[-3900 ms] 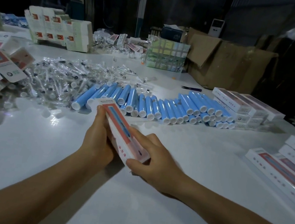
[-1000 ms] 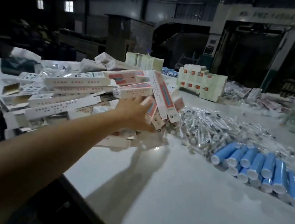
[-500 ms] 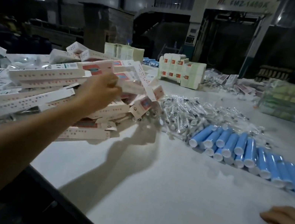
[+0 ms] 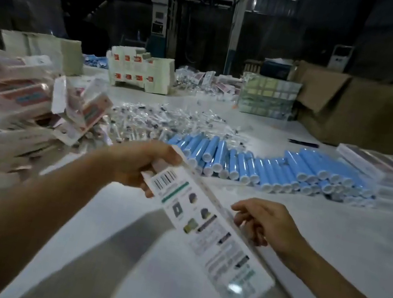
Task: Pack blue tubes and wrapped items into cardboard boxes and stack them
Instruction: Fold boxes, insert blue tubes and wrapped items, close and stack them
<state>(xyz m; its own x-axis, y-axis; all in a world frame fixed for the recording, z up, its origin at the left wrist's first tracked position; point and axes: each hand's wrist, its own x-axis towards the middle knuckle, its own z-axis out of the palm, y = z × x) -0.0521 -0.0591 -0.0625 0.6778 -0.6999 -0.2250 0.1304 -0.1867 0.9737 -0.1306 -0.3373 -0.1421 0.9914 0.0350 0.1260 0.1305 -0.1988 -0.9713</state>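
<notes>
The left hand (image 4: 135, 164) grips 1 end of a long flat white printed cardboard box (image 4: 208, 229) above the white bench (image 4: 118, 266); the right hand's (image 4: 263, 222) curled fingers (image 4: 244, 216) pinch its far edge. Blue plastic tubes (image 4: 265, 165) lie behind.

- The left hand (image 4: 136, 162) grips the far end of a flat carton (image 4: 206, 226) held over the white table (image 4: 333, 224) at frame centre.
- The right hand (image 4: 266, 224) pinches its right edge with curled fingers.
- Blue tubes (image 4: 265, 165) lie in a row behind.
- Wrapped items (image 4: 169, 120) are heaped beyond them.
- Flat cartons pile (image 4: 16, 98) sits at left.
</notes>
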